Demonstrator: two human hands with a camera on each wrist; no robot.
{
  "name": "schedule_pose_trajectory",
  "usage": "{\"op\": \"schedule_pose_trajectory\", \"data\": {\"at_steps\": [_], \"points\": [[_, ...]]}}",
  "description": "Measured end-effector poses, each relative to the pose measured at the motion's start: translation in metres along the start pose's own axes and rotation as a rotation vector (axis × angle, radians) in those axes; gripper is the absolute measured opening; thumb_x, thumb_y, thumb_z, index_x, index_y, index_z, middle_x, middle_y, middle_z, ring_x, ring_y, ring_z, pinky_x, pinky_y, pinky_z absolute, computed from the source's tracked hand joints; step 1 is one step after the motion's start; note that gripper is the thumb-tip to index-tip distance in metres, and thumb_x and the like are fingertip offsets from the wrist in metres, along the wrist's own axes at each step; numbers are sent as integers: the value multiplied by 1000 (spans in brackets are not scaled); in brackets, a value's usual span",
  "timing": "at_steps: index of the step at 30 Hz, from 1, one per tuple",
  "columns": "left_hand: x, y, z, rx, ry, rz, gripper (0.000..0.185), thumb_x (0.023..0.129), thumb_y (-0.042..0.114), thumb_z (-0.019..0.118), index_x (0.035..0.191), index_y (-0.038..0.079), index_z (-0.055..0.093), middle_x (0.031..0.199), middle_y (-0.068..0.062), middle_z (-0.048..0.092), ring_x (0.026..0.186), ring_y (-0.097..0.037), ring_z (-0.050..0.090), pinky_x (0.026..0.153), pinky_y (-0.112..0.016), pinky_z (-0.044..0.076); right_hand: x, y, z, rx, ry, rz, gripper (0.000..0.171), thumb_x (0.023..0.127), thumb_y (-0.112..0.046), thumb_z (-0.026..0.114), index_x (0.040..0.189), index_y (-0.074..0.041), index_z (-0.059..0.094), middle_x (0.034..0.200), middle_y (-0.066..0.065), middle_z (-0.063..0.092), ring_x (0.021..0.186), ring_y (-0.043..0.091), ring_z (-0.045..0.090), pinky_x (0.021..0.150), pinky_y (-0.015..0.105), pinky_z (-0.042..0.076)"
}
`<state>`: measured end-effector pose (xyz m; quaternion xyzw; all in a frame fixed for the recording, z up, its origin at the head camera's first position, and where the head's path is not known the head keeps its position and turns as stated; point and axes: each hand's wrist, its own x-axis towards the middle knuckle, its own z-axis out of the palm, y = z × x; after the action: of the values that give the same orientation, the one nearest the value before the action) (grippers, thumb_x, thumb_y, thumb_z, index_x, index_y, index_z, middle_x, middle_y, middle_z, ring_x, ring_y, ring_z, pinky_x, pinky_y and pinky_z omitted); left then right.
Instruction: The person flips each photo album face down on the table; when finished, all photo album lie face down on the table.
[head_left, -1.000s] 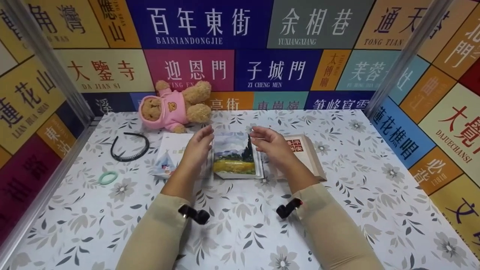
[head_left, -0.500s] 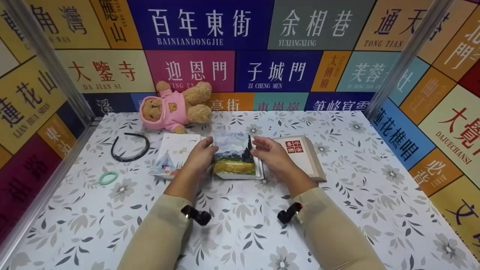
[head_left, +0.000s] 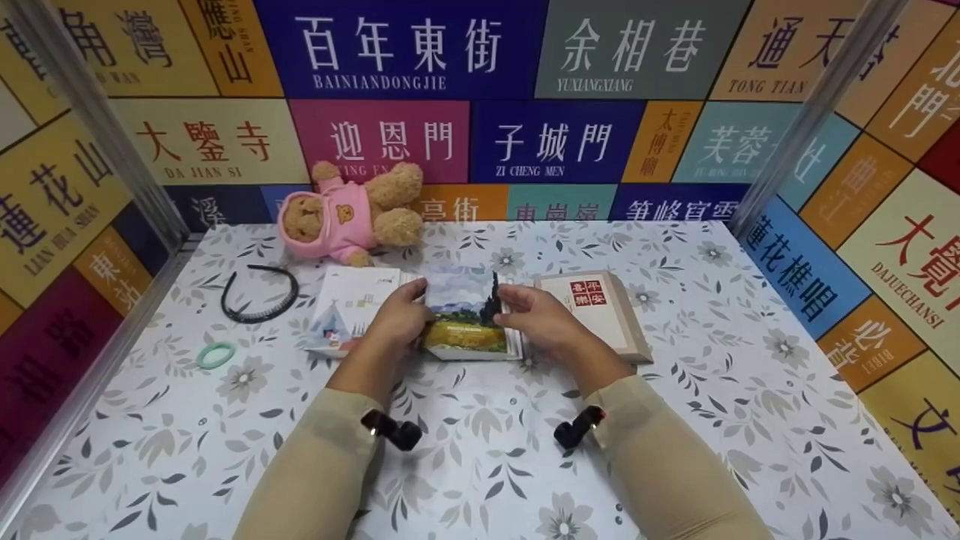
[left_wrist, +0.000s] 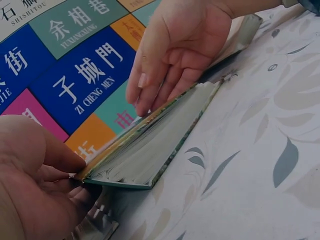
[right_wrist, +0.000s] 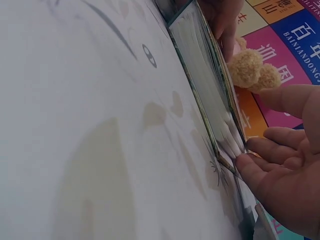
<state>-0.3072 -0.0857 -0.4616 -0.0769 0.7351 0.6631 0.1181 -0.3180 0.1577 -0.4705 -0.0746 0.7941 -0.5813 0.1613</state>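
A thick book [head_left: 466, 319] with a painted landscape cover lies flat at the middle of the table. At its left edge is my left hand [head_left: 399, 319]; in the left wrist view the thumb is on the cover's edge and the fingers reach down beside the spine, partly hidden. My right hand [head_left: 541, 319] is at the opposite edge. Its fingertips touch the page side in the right wrist view, with the fingers loosely extended and the thumb [right_wrist: 285, 97] raised. The book's pale page edges [left_wrist: 145, 150] show in the left wrist view.
Left of the book lies a white book [head_left: 349, 315] with a tent picture; to its right, a beige one [head_left: 600, 315] with red squares. A teddy bear [head_left: 352, 214] in pink lies behind. A black headband [head_left: 259, 296] and a green ring [head_left: 215, 355] are far left.
Both hands have come down and in to the edges of the landscape book. It has shifted slightly left. The other things have stayed in place.
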Motion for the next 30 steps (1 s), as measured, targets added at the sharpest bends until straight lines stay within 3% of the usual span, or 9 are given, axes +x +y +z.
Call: {"op": "schedule_pose_trajectory", "data": {"at_steps": [4,6,11,14,19,24,30], "points": [[-2,2,-1,3,18,-11,74,83,-5,49,153,16,36,160,1,36,136,-17,40,112,-36,38,-1,-1,0,4,-13,-2,67,90,-16,72,150,-10,41,157,4,41,147,22,36,122,37,28],[-3,5,0,-8,24,-16,73,84,-2,50,153,19,37,159,4,36,131,-18,45,102,-34,45,-2,-3,0,6,-6,3,67,90,-16,72,150,-11,42,156,3,42,146,22,37,122,36,28],[-11,17,4,-162,-8,11,61,91,13,53,149,31,43,143,-2,52,110,-21,58,82,-33,50,-6,-8,-2,34,4,8,67,91,-20,71,150,-11,41,156,5,43,145,22,39,122,37,29],[-17,24,6,-258,-62,38,53,96,20,51,147,32,45,132,-6,60,114,-22,60,93,-42,51,-10,-14,-2,5,-10,0,68,91,-29,71,150,-12,41,156,5,42,145,23,38,121,39,31],[-24,34,10,-295,-72,129,48,99,18,51,146,21,47,140,-6,58,129,-21,55,106,-44,47,-20,-28,6,-25,-38,-50,68,87,-39,74,146,-17,49,149,1,51,139,22,46,116,39,39],[-29,39,13,-263,-68,226,51,96,8,56,146,8,46,148,-7,50,131,-21,53,108,-39,47,-29,-42,13,138,-51,-121,62,89,-39,72,144,-20,51,141,1,56,128,19,57,108,38,48],[-38,43,21,-136,-123,282,60,91,13,65,148,15,45,149,-3,49,133,-21,52,114,-42,41,-36,-52,12,272,-30,-181,58,93,-43,65,147,-33,46,145,1,48,127,23,57,98,43,55]]}}
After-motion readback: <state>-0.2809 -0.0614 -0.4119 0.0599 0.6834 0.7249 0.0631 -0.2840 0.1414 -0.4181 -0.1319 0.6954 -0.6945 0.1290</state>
